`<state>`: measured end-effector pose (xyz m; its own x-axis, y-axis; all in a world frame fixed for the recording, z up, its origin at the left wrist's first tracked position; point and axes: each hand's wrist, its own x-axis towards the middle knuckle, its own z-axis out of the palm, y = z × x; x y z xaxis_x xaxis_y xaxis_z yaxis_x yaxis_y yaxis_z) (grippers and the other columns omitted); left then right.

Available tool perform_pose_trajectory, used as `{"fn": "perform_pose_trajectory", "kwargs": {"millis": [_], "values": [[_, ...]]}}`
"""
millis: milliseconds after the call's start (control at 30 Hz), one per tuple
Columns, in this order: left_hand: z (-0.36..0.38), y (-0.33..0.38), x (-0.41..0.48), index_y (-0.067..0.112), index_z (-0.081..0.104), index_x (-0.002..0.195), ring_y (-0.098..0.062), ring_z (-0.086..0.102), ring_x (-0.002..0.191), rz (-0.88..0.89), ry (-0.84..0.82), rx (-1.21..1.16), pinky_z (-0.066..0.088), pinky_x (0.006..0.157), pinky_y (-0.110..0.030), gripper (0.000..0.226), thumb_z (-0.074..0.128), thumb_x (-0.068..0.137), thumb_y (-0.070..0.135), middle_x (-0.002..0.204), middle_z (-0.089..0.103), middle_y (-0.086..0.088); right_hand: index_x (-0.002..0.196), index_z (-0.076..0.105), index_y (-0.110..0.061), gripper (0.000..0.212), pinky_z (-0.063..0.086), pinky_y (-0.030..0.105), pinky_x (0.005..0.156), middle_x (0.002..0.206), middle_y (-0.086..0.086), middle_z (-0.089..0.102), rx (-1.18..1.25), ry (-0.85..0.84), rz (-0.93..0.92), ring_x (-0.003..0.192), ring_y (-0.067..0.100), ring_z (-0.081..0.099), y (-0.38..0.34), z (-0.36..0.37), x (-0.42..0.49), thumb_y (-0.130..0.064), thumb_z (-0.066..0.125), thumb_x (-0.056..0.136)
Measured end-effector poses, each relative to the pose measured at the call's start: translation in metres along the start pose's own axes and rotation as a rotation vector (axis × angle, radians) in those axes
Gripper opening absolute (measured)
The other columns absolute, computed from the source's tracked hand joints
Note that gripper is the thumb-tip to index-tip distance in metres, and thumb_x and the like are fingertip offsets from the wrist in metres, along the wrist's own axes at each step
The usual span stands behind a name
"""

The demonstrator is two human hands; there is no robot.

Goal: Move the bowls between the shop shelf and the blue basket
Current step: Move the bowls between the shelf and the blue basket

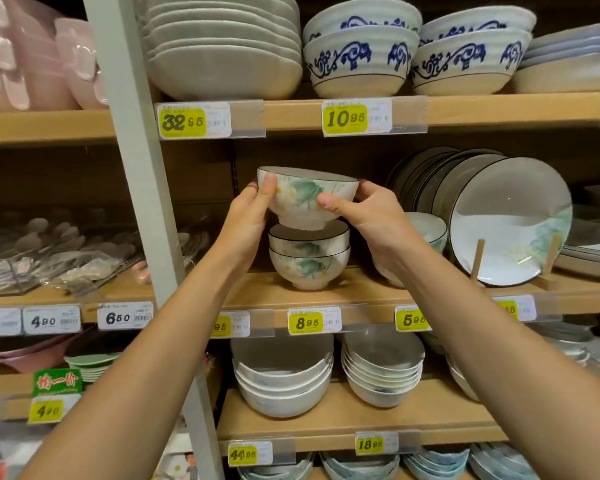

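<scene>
A white bowl with a green leaf pattern and dark rim (pixel 305 199) hangs just above a stack of two matching bowls (pixel 309 258) on the middle shelf (pixel 343 296). My left hand (pixel 253 220) grips its left side, thumb on the rim. My right hand (pixel 364 213) grips its right side, thumb across the front. The held bowl's foot sits at the top of the stack; whether it touches is unclear. The blue basket is out of view.
Upright dark-rimmed plates (pixel 506 220) lean in a wooden rack to the right. Blue-patterned bowls (pixel 361 60) and white dishes (pixel 222 46) fill the shelf above. White bowl stacks (pixel 284 375) sit below. A grey upright post (pixel 142 202) stands left of my hands.
</scene>
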<state>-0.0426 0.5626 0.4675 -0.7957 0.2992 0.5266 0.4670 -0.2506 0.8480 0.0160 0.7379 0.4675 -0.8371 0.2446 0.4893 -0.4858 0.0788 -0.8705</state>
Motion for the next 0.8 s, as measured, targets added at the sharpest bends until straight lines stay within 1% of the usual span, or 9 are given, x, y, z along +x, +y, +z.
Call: {"fn": "perform_pose_trajectory", "kwargs": {"millis": [67,133,200,300,367,467,533,633,800], "values": [[-0.002,-0.008,0.004,0.005,0.054,0.130,-0.018,0.056,0.122,-0.037,-0.028,0.013,0.038,0.111,-0.039,0.060,0.044,0.093,0.051,0.130,0.061,-0.011,0.119,0.063,-0.013,0.083,0.055,0.036,0.092,0.109,0.000,0.073,-0.038,-0.007,0.000,0.103,0.013,0.069,0.004,0.000,0.002,-0.043,0.092,0.047],[-0.004,-0.019,0.007,0.009,0.054,0.132,-0.018,0.056,0.122,-0.070,-0.037,0.000,0.036,0.112,-0.039,0.053,0.037,0.099,0.047,0.130,0.062,-0.008,0.124,0.059,-0.012,0.090,0.055,0.037,0.092,0.113,0.001,0.071,-0.087,-0.013,0.012,0.106,0.015,0.067,0.008,0.001,0.004,-0.041,0.092,0.045],[-0.005,-0.028,0.007,0.011,0.054,0.133,-0.017,0.056,0.123,-0.098,-0.043,-0.010,0.035,0.113,-0.040,0.053,0.032,0.101,0.047,0.129,0.063,-0.006,0.124,0.058,-0.011,0.092,0.055,0.038,0.092,0.114,0.002,0.070,-0.129,-0.012,0.026,0.106,0.016,0.066,0.011,0.003,0.005,-0.040,0.091,0.043],[-0.006,-0.038,0.007,0.013,0.054,0.134,-0.016,0.056,0.124,-0.118,-0.067,0.004,0.034,0.113,-0.041,0.057,0.029,0.101,0.052,0.130,0.063,-0.005,0.121,0.061,-0.010,0.083,0.055,0.037,0.091,0.111,0.001,0.071,-0.146,-0.013,0.061,0.103,0.015,0.067,0.017,0.003,0.008,-0.036,0.091,0.049],[-0.006,-0.040,0.007,0.014,0.053,0.135,-0.017,0.054,0.125,-0.135,-0.068,0.009,0.033,0.114,-0.043,0.061,0.032,0.098,0.057,0.132,0.061,-0.004,0.121,0.061,-0.011,0.075,0.056,0.032,0.090,0.110,-0.001,0.071,-0.150,-0.020,0.086,0.102,0.013,0.067,0.021,0.002,0.009,-0.032,0.091,0.055],[-0.005,-0.041,0.009,0.014,0.053,0.135,-0.019,0.054,0.125,-0.151,-0.059,-0.012,0.034,0.113,-0.044,0.065,0.037,0.092,0.061,0.133,0.060,-0.006,0.121,0.061,-0.013,0.073,0.055,0.031,0.089,0.110,-0.002,0.071,-0.139,-0.031,0.125,0.102,0.011,0.067,0.024,-0.001,0.012,-0.032,0.091,0.057],[-0.005,-0.043,0.011,0.013,0.052,0.135,-0.021,0.055,0.125,-0.174,-0.052,-0.017,0.036,0.112,-0.045,0.066,0.040,0.091,0.060,0.134,0.059,-0.008,0.122,0.061,-0.012,0.073,0.055,0.033,0.091,0.110,-0.002,0.071,-0.128,-0.041,0.152,0.103,0.012,0.067,0.026,-0.002,0.014,-0.030,0.090,0.057],[-0.004,-0.050,0.011,0.014,0.051,0.136,-0.021,0.058,0.121,-0.230,-0.075,0.010,0.039,0.109,-0.046,0.064,0.038,0.094,0.061,0.131,0.061,-0.007,0.123,0.060,-0.008,0.074,0.052,0.039,0.096,0.113,0.003,0.070,-0.090,-0.040,0.199,0.106,0.017,0.066,0.032,-0.004,0.016,-0.026,0.089,0.057],[-0.002,-0.060,0.012,0.013,0.054,0.133,-0.019,0.063,0.115,-0.259,-0.078,-0.003,0.044,0.106,-0.044,0.061,0.035,0.096,0.058,0.125,0.066,-0.007,0.127,0.057,-0.008,0.065,0.049,0.043,0.101,0.119,0.007,0.067,-0.106,-0.074,0.255,0.111,0.022,0.063,0.037,-0.005,0.017,-0.020,0.085,0.069]]}}
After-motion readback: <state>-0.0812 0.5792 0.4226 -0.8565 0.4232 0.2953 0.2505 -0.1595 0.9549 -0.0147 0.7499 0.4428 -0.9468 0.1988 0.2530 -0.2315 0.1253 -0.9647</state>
